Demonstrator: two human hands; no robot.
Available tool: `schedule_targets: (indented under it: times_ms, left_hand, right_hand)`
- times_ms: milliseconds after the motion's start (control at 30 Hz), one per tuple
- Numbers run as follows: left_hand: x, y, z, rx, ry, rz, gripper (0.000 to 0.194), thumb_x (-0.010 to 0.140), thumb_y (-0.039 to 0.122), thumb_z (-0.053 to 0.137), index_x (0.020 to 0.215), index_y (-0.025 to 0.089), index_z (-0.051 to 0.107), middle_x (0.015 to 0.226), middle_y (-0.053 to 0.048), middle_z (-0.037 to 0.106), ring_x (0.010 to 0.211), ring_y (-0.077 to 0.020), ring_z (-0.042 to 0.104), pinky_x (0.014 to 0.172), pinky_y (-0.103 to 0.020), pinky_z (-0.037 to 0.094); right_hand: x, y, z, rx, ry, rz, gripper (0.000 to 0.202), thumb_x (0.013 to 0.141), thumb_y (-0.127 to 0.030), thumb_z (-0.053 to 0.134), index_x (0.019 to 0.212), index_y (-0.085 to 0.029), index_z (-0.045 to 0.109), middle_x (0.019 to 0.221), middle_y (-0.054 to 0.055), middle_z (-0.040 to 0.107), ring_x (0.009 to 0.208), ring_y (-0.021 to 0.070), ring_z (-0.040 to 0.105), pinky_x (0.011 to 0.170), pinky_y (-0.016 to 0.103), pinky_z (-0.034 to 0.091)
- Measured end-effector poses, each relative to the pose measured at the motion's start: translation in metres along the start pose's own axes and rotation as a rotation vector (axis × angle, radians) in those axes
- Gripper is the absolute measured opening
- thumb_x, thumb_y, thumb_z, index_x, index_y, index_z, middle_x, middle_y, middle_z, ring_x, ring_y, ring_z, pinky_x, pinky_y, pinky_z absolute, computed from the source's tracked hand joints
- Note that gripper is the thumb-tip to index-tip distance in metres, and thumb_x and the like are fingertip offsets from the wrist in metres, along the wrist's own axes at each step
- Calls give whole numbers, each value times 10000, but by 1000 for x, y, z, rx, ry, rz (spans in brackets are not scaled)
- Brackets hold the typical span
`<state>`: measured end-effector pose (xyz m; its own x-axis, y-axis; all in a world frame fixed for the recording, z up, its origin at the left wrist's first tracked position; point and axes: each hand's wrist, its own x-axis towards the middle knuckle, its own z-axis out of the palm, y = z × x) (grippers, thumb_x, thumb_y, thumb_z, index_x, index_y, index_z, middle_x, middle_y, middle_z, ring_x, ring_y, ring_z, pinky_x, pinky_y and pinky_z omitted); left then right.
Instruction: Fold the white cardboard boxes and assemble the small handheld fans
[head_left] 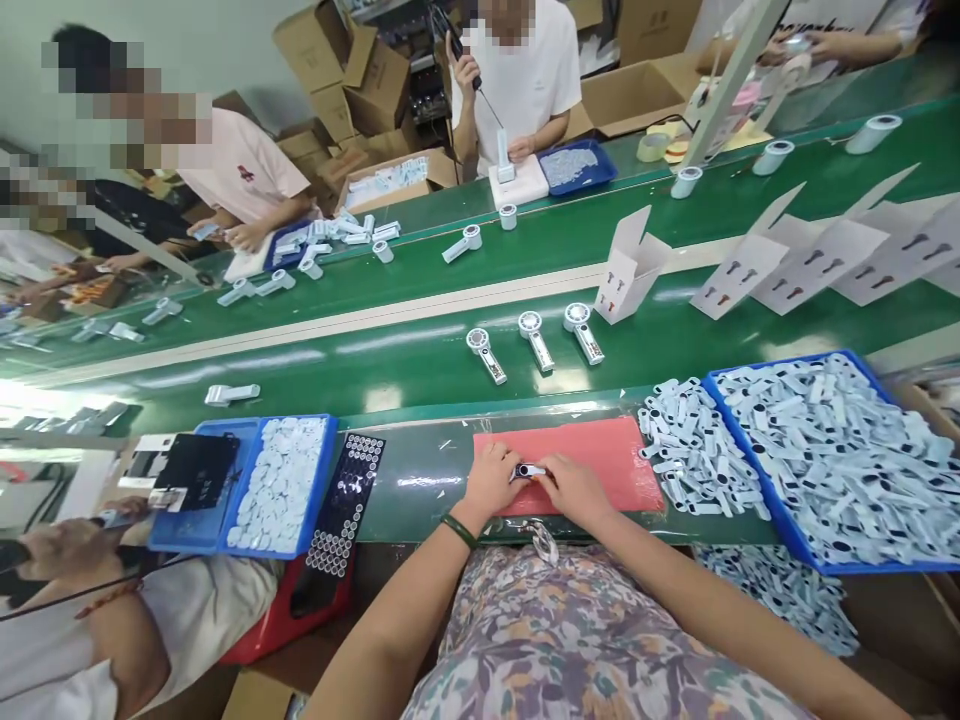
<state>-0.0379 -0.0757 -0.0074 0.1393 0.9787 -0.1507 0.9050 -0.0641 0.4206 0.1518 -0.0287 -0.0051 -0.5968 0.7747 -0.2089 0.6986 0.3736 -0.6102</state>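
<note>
Long glossy green conveyor belt [420, 350] runs across, beyond the work table
Large blue plastic tray [791, 542] at right, heaped with pale blue elongated parts, many bearing a dark oval
Flat red rectangular mat [622, 460] on the table, directly under both hands
Smaller blue plastic tray [321, 480] well to the left, full of pale rounded pieces
Loose heap of pale blue elongated parts [697, 450] between mat and large tray, touching the tray's side
Black rectangular sheet [352, 490] beside the smaller tray, small round pieces in rows at both ends
White open-topped printed carton [626, 270] upright on the belt
Left hand [491, 480]: fingers drawn in narrow, gripping the left end of the small piece; dark green bangle [459, 530] at the wrist
Right hand [574, 485]: thumb and finger close together on its right end
Three pale blue round-headed handheld fans [536, 340] lie on the belt, spaced apart
Small white-and-black elongated piece [531, 470]: held between both hands, over the mat; whether it touches, cannot tell
</note>
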Motion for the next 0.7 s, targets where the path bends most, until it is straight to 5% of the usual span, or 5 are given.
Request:
schedule_targets:
  times_ms: [167, 500, 700]
  left_hand:
    - [-7, 3, -2, -204, 69, 49, 291, 854, 212, 683, 1143, 220, 657, 1140, -66, 639, 1142, -236, 520, 1032, -405, 428]
    - [3, 6, 2, -233, 23, -112, 122, 866, 140, 650, 928, 209, 730, 1014, -61, 671, 1028, -219, 568, 948, -383, 476]
    - [-14, 10, 4, -276, 69, -112, 118, 837, 148, 696, 936, 207, 721, 991, -57, 655, 1015, -216, 568, 937, -386, 482]
  right_hand:
    - [7, -5, 4, -37, -25, -26, 162, 980, -274, 503, 992, -193, 642, 1000, 93, 675, 900, 244, 618, 759, 332, 414]
    - [17, 12, 4, 164, -10, 52, 139, 937, -248, 559, 934, -236, 697, 1091, 56, 635, 1093, 229, 571, 884, 346, 429]
    - [16, 23, 7, 200, -121, 19, 289, 887, -280, 650, 1174, -259, 672, 1170, 51, 677, 1102, 239, 578, 928, 373, 424]
